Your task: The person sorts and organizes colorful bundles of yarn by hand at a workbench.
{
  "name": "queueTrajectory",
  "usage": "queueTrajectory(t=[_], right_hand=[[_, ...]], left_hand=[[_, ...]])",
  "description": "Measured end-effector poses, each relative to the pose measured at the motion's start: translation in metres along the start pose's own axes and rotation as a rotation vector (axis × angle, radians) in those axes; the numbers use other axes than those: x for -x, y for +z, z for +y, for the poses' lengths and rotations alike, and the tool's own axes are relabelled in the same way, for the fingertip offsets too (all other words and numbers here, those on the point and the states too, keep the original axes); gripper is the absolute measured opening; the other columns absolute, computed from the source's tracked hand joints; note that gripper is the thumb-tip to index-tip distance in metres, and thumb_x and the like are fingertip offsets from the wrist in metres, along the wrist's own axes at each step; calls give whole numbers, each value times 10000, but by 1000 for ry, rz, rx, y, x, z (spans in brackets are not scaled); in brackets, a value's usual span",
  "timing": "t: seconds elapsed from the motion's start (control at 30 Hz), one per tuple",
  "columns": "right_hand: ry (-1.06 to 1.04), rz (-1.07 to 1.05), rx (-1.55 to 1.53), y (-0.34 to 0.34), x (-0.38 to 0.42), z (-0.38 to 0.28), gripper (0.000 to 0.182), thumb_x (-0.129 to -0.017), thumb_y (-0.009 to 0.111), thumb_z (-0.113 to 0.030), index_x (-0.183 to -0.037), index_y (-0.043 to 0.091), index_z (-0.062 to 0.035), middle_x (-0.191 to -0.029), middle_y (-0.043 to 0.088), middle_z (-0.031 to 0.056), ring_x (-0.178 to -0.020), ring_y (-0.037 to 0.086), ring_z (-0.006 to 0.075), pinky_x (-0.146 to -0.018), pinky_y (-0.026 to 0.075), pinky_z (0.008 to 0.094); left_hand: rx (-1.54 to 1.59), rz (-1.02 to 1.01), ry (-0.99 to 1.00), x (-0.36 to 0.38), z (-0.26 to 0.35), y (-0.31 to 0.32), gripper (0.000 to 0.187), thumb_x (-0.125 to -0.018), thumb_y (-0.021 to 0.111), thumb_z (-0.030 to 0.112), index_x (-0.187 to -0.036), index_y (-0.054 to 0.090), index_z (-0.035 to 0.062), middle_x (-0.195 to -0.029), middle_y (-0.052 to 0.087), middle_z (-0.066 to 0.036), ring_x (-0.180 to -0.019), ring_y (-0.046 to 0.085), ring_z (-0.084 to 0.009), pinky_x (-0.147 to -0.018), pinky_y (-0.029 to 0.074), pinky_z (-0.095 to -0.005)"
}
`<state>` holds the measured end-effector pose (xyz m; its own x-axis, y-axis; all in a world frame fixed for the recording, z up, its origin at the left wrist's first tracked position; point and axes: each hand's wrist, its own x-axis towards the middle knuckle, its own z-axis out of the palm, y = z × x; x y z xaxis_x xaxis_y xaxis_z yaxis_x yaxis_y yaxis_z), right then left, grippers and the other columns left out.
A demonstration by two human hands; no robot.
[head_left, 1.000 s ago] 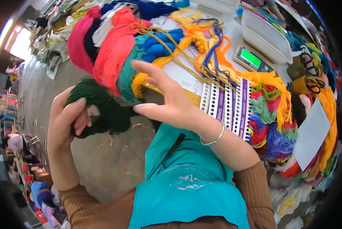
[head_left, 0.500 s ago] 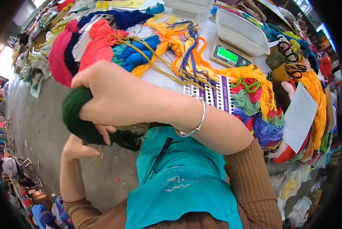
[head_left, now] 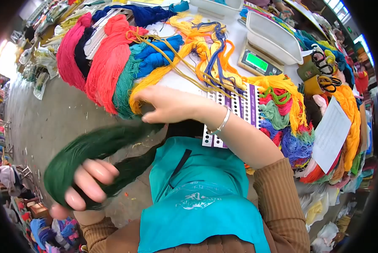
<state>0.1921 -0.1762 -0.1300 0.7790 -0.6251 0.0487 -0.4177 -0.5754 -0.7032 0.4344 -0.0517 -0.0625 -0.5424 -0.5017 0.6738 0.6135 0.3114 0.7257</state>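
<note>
We open out a loop of dark green yarn point(head_left: 64, 160), left of our apron point(head_left: 197, 168).
Our hands are apart: left of the apron, our left hand point(head_left: 88, 183) hooks its fingers round the loop; past the apron, our right hand point(head_left: 172, 101) is by the far end, but we can't tell if it grips. This seems to need soft pulls, as the pink yarn point(head_left: 109, 63) beyond the apron could snag it. The scale point(head_left: 256, 62) sits beyond the apron, to the right.

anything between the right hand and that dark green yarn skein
Nothing visible stands between the right hand and the dark green yarn skein; its far end runs up beside the thumb, though contact is unclear.
</note>
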Motion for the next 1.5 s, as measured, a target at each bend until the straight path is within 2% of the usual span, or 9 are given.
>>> queueTrajectory(t=[0.13,0.27,0.3,0.4,0.63,0.77,0.97,1.17,1.5], right_hand=[[101,114,18,-4,33,16,454,-864,637,-210,-1259,571,4,-1215,599,224,-1171,556,363,-1027,433,416],[311,548,149,-23,90,63,400,-892,649,-199,-1228,592,10,-1211,614,219,-1171,564,352,-1029,434,392],[392,571,202,-42,104,70,397,-891,656,-208,-1208,600,26,-1204,621,226,-1181,561,359,-1037,430,401],[544,777,720,-66,178,145,411,-907,616,-221,-1224,577,36,-1232,614,233,-1223,528,393,-1041,426,441],[866,699,1004,-80,289,209,472,-962,549,-333,-1329,508,-39,-1292,586,207,-1296,481,369,-1024,402,522],[874,703,1033,-73,284,203,479,-964,547,-358,-1325,512,-47,-1293,591,186,-1296,486,338,-1009,405,508],[827,675,1160,-71,279,200,452,-946,568,-355,-1278,542,-50,-1291,609,135,-1254,522,284,-992,407,469],[847,642,1178,-72,274,196,415,-923,592,-348,-1213,565,-52,-1301,611,105,-1195,550,255,-987,404,458],[606,897,995,-72,247,157,282,-925,602,-238,-1123,651,-42,-1208,656,139,-1181,569,292,-969,438,426]], left_hand=[[-436,304,18,-3,12,7,661,-948,496,608,-1427,511,152,-1559,288,-251,-1473,135,-473,-1158,232,-589],[-306,505,-67,-4,8,12,753,-973,475,571,-1471,393,13,-1554,295,-258,-1468,241,-391,-1132,334,-471],[-180,619,-107,-11,-1,22,724,-1013,438,505,-1496,311,-19,-1529,355,-245,-1188,579,-282,-880,509,-328],[250,732,-252,10,-6,6,696,-1053,373,450,-1514,218,-47,-1084,641,-121,-419,448,-92,-415,345,-247],[663,718,-161,28,-39,-9,730,-1046,425,423,-1564,82,41,-726,537,-39,-393,391,-83,-406,287,-241],[27,884,-360,31,-52,-5,695,-1040,389,459,-1543,208,16,-745,567,-49,-507,458,-99,-492,338,-237],[-1493,446,-371,5,-81,0,520,-953,522,207,-1394,478,-64,-1382,551,-141,-1316,483,-261,-1115,317,-391],[265,729,-443,-8,-107,6,647,-1028,429,391,-1492,300,-42,-1420,486,-237,-1308,494,-343,-1085,400,-448],[588,674,-545,-29,-148,16,646,-1042,318,454,-1510,296,9,-1482,438,-198,-1373,420,-292,-1115,345,-453]])
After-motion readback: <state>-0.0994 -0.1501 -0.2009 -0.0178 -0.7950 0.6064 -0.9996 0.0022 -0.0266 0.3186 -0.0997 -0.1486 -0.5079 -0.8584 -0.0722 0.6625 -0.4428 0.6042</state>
